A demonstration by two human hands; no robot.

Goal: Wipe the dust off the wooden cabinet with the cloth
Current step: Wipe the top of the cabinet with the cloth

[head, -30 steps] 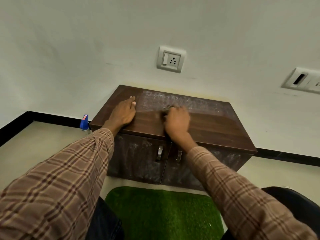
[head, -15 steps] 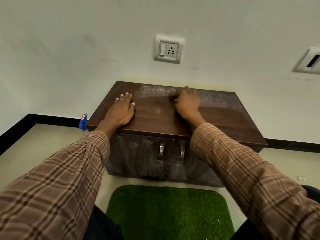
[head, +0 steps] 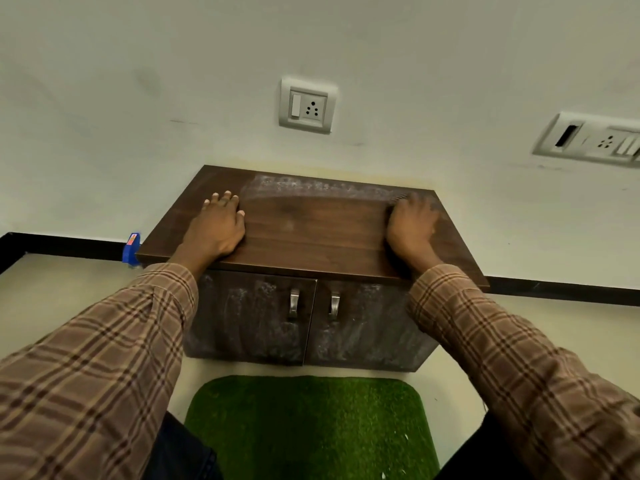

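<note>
My right hand point(head: 410, 225) has swept from mid-top to the cabinet's point(head: 311, 233) right rear corner, pressing the cloth point(head: 396, 199), which barely peeks out beyond blurred fingers; its grip I cannot tell. The cloth looks soft and light, best bunched under the palm. My left hand point(head: 218, 226) lies flat, bracing the surface; the doors point(head: 249, 317) remain dusty.

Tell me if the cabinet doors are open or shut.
Shut. Both doors sit flush with the cabinet front, handles side by side.
</note>
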